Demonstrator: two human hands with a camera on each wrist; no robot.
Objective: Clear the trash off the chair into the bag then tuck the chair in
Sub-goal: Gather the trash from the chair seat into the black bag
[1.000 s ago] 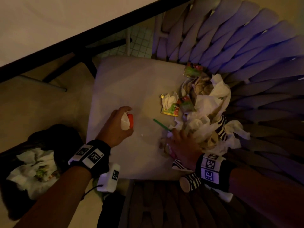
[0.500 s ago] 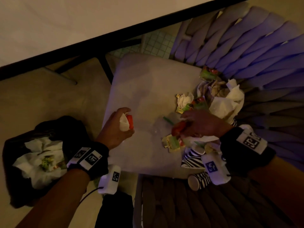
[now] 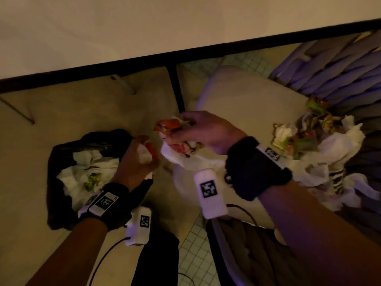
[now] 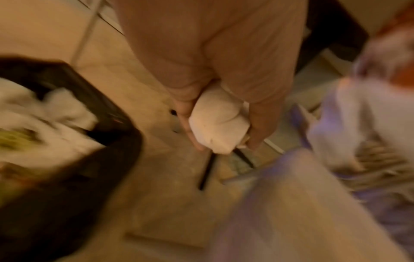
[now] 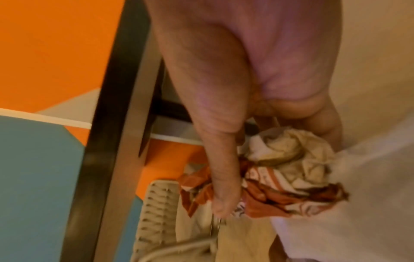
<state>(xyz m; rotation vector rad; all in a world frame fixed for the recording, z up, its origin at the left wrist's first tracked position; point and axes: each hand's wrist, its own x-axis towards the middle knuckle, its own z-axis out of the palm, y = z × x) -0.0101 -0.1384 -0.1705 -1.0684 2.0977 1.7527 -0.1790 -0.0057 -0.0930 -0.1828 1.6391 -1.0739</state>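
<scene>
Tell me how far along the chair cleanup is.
Partly done. The black bag already holds white napkins. In hand: the left hand grips a crumpled napkin by the bag, and the right hand carries red-and-white wrappers toward it. Left: a pile of trash sits on the chair, which is not tucked in.

left hand [image 3: 135,159] at seven o'clock, fingers curled round a white wad [image 4: 218,124]; right hand [image 3: 203,131] at centre, thumb and fingers pinching crumpled red-and-white wrappers [image 5: 280,177], both wrists banded.
</scene>
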